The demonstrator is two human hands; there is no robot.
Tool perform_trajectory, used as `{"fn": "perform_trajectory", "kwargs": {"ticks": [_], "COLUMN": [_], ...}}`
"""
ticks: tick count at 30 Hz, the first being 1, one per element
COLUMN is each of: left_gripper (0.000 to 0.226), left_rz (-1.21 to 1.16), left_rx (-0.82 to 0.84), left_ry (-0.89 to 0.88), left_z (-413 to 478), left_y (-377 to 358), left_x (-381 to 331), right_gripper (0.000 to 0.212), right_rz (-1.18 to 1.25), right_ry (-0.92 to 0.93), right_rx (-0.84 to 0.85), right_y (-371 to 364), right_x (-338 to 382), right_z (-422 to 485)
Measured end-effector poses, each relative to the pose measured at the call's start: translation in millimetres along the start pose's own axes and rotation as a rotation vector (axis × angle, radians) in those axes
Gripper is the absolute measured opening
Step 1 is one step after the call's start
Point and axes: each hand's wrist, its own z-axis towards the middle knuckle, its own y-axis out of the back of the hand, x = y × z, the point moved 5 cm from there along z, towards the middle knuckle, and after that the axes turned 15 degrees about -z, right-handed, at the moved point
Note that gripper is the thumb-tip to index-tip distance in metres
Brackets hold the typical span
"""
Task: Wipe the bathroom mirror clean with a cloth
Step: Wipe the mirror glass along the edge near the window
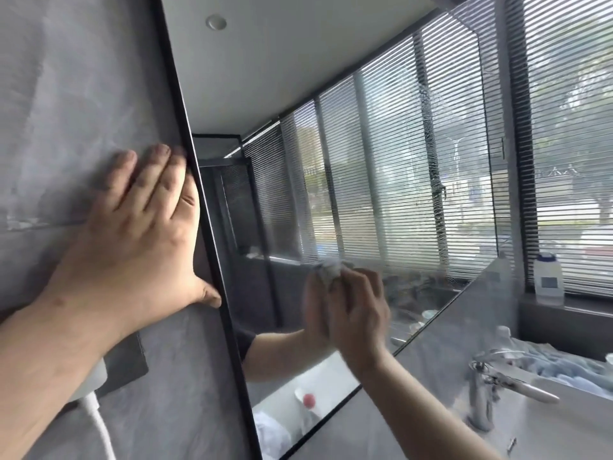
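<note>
I have the large black-framed wall mirror (pixel 381 161) ahead, mounted on the grey stone-look wall (pixel 76 94). My left hand (pixel 132 234) lies flat on that wall at the mirror's left edge, fingers straight and holding nothing, the fingertips reaching the frame. My right hand (pixel 358 313) has its grip closed around a small crumpled white-grey cloth (pixel 331 270), which it presses to the glass in the lower middle of the mirror; the hand is motion-blurred.

Finding: a vertical streak of spotted residue (pixel 431 137) shows on the right part of the glass, well above and to the right of the cloth. That area looks untreated.

Recommendation: keep the wad pressed flat, work in overlapping passes from the present spot towards the streak, and turn the cloth to a fresh face once it smears. Keep the left hand on the wall, not the glass, to avoid new prints.

Also noted: a chrome tap (pixel 497 383) over the pale worktop basin (pixel 547 426), and a white plastic bottle (pixel 548 277) on the window sill.
</note>
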Motion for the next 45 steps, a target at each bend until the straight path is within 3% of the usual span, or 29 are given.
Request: {"fn": "perform_trajectory", "kwargs": {"ticks": [6, 11, 15, 19, 22, 27, 33, 40, 45], "left_gripper": [0.155, 0.155, 0.155, 0.157, 0.159, 0.157, 0.158, 0.156, 0.152], "left_rz": [-0.015, -0.022, -0.034, -0.038, -0.036, -0.035, -0.038, -0.069, -0.099], "left_rx": [0.027, 0.028, 0.03, 0.042, 0.048, 0.063, 0.087, 0.121, 0.13], "left_ry": [0.0, -0.003, -0.001, 0.001, 0.004, 0.006, 0.014, 0.025, 0.029], "left_z": [-0.9, -1.7, -1.8, -1.3, -0.2, 0.3, 0.0, -0.9, -2.6], "left_y": [3.1, 4.2, 3.9, 1.7, 0.1, -0.6, -0.2, 1.6, 0.7], "left_x": [-1.6, -1.7, -2.5, -1.0, 0.4, 0.4, 0.8, 0.1, 1.6], "right_gripper": [0.014, 0.015, 0.034, 0.014, 0.017, 0.021, 0.014, 0.019, 0.019], "right_rz": [0.296, 0.293, 0.164, 0.034, -0.094, -0.118, 0.079, 0.265, 0.369], "right_ry": [0.332, 0.412, 0.123, -0.26, -0.498, -0.594, -0.383, 0.152, 0.206], "right_rx": [-0.007, 0.034, 0.004, 0.054, 0.043, 0.046, -0.006, -0.017, -0.01], "right_y": [16.0, 14.8, 1.1, -17.3, -22.3, -26.7, -21.6, -9.0, -1.9], "right_x": [97.3, 95.8, 31.3, -51.0, -112.6, -138.6, -55.6, 73.9, 114.4], "right_z": [-65.2, -57.9, 2.1, 64.3, 98.0, 110.3, 88.5, 18.5, -6.2]}}
